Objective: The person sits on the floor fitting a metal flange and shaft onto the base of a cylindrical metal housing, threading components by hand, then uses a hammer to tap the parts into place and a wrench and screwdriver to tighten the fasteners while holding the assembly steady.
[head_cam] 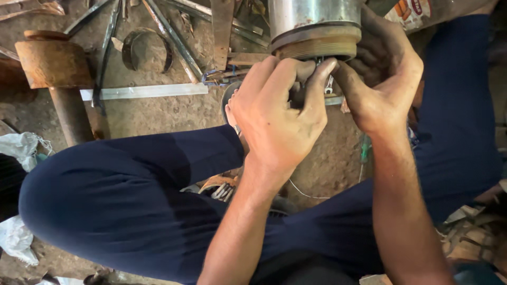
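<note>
A shiny steel cylinder [311, 16] with a rusty threaded collar [317, 45] at its near end lies at the top middle. My left hand [277, 113] reaches under the collar, its fingers curled on a small dark part at the cylinder's end face. My right hand [380, 79] cups the right side of the collar and presses its thumb against the same spot. What sits between the fingers is mostly hidden. A small spanner [328, 84] shows between the two hands.
My knees in dark blue trousers [132, 195] frame the dirt floor [153, 113]. A rusty cylinder on a pipe [53, 63] stands at left. Flat metal bars [148, 91], rods and a ring [145, 50] lie scattered behind. White plastic bag [18, 145] at far left.
</note>
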Demonstrator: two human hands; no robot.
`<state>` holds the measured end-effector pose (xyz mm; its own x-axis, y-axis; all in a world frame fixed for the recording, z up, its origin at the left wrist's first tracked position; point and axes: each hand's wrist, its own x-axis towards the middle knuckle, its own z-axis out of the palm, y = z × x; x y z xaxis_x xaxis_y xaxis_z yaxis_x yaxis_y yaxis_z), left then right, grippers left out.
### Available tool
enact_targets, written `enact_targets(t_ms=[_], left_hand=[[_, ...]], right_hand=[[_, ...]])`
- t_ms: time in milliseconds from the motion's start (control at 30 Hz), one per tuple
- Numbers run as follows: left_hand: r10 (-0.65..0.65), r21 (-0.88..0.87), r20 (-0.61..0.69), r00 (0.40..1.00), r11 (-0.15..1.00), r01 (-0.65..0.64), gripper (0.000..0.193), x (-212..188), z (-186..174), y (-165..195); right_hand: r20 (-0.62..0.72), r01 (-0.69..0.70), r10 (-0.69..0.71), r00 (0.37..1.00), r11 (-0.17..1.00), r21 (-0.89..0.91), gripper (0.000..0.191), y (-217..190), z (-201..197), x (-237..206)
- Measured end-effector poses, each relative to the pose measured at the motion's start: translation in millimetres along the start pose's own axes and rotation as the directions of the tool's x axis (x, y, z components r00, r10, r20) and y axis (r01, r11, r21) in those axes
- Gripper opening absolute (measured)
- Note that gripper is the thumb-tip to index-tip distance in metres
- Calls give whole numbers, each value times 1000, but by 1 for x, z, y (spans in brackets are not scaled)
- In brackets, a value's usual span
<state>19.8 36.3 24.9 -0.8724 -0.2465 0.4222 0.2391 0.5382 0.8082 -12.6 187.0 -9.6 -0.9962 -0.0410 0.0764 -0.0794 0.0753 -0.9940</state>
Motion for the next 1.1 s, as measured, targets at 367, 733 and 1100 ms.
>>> enact_targets(t_ms=[367,733,1100], left_hand=[[-10,-11,24,1000,1000,10,22,1,6,-2],[-16,-51,55,998,999,18,25,5,5,-9],[-25,-135,102,994,990,39,24,-1,5,-9]], right_hand=[[-11,-21,22,1000,998,56,63,3,-4,1],[-5,-60,61,998,992,112,52,19,-10,4],[-7,-143,153,988,904,-403,12,124,-114,0]])
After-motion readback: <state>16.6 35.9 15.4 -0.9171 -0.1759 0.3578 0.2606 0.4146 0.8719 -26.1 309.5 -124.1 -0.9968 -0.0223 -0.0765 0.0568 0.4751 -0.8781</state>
